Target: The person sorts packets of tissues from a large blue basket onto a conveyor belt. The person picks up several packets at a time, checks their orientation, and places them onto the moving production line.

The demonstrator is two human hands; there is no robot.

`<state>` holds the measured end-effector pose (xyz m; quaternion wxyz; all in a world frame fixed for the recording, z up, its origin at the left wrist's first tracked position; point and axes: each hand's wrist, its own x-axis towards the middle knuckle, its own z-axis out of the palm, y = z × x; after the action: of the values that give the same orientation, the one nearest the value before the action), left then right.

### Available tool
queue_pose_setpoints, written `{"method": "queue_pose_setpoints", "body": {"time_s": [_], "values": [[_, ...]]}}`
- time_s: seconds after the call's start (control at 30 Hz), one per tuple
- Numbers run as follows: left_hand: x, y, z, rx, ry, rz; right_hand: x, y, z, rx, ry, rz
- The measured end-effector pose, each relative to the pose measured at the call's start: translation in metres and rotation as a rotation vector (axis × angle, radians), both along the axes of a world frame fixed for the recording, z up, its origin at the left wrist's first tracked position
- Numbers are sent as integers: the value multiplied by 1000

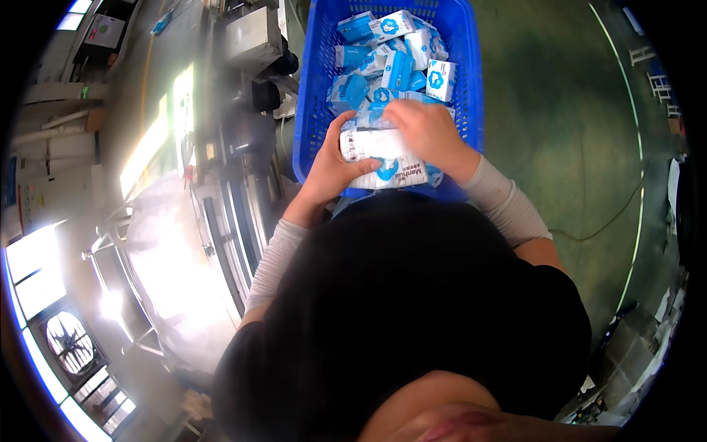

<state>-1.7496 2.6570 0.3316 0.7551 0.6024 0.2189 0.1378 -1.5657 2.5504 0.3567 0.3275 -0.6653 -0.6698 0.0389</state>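
A white and blue soft tissue pack [401, 171] lies close to my body, over the near end of a blue plastic basket [477, 96]. My left hand [331, 168] grips it from the left, the thumb across its printed face. My right hand [428, 134] is curled over the pack's far right corner, slightly blurred. Its fingertips are closed, and what they pinch is hidden. Just beyond both hands, several more tissue packs [398, 70] lie jumbled in the basket, some showing white sides and some blue.
To the basket's left stands a machine with a pale box-shaped housing [252, 40] and metal rails [234, 221]. A green floor [549, 96] stretches along the right, with a pale line and a thin cable [607, 225] on it. Strong glare covers part of the left side.
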Motion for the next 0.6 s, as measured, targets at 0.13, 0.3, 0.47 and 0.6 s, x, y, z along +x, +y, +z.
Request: {"method": "queue_pose_setpoints", "body": {"time_s": [0.13, 0.3, 0.47, 0.6], "values": [[5, -11, 32, 727, 34, 38, 19, 12, -17, -21, 557, -297], [8, 6, 55, 1350, -203, -21, 26, 26, -36, 86, 823, -421], [3, 3, 59, 1194, -327, 26, 4, 14, -52, -76, 1664, -112], [13, -11, 59, -24, -435, 234, -16, 13, -92, -502, 1821, 364]]}}
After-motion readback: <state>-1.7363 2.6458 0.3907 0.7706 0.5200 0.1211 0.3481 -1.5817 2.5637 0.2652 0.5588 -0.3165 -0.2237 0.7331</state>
